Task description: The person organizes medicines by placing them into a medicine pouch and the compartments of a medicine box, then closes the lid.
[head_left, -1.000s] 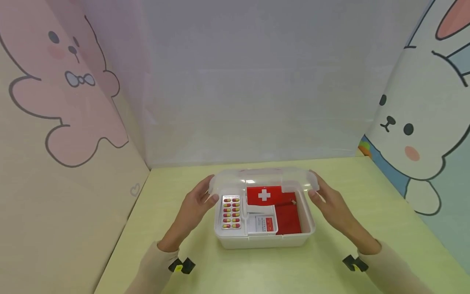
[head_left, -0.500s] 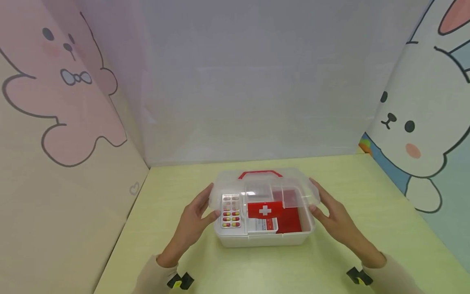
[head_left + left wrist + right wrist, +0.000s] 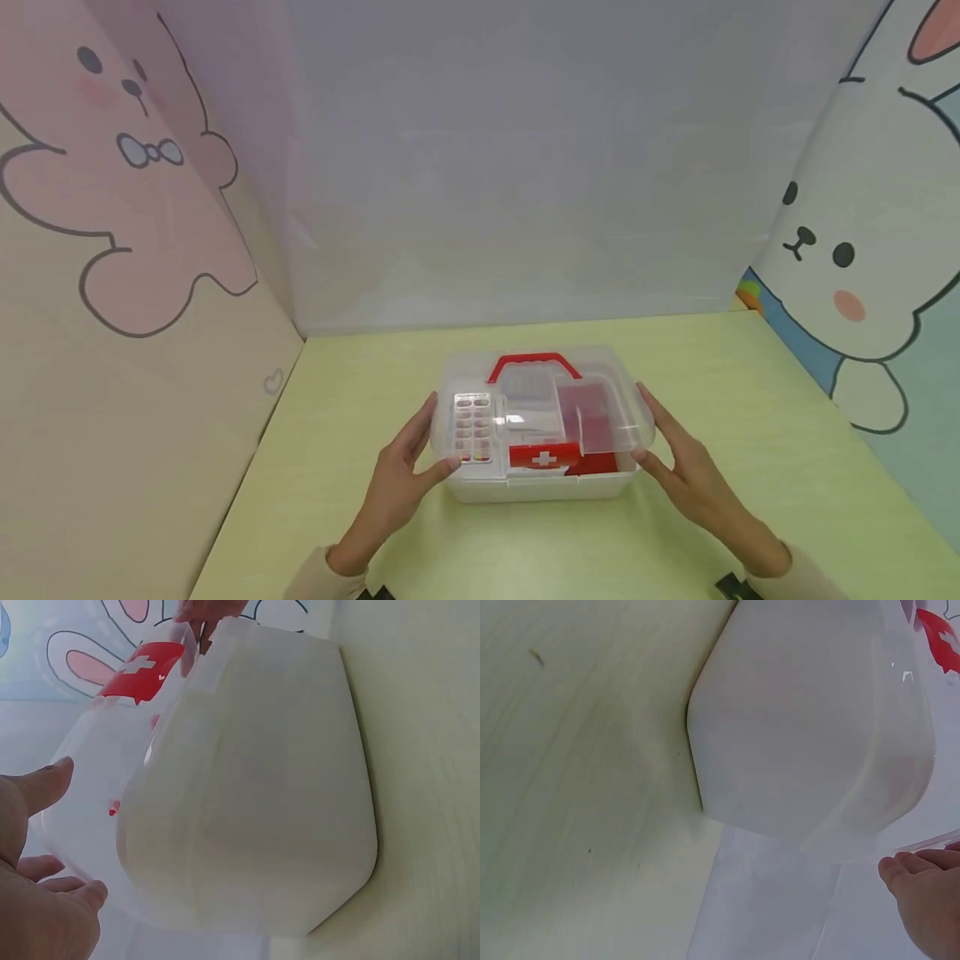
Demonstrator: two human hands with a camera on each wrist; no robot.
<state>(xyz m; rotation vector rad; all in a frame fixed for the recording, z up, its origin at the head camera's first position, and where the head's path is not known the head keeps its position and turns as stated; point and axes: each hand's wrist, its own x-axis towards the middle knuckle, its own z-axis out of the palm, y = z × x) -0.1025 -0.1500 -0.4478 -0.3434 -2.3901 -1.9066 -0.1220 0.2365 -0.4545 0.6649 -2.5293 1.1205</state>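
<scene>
A white first-aid box [image 3: 536, 492] sits on the table, its clear lid [image 3: 622, 404] tilted part-way down over it. On the lid are a red handle [image 3: 534, 359] and, at the front edge, a red latch [image 3: 545, 456] with a white cross. My left hand [image 3: 400, 483] holds the lid's left side, thumb at the front corner. At the opposite side my right hand [image 3: 688, 482] holds the lid the same way. Through the clear plastic show a blister pack of capsules [image 3: 473, 427] and a red pouch [image 3: 596, 464]. The left wrist view shows a gap between lid and box.
The pale yellow table [image 3: 375, 371] reaches back to a plain whitish wall sheet [image 3: 525, 208]. Side panels with a pink cartoon animal [image 3: 172, 217] and a white rabbit [image 3: 847, 283] stand at left and right.
Both hands have brought the lid forward and down over the box. The latch has dropped toward the front rim, and the handle has come into view on top.
</scene>
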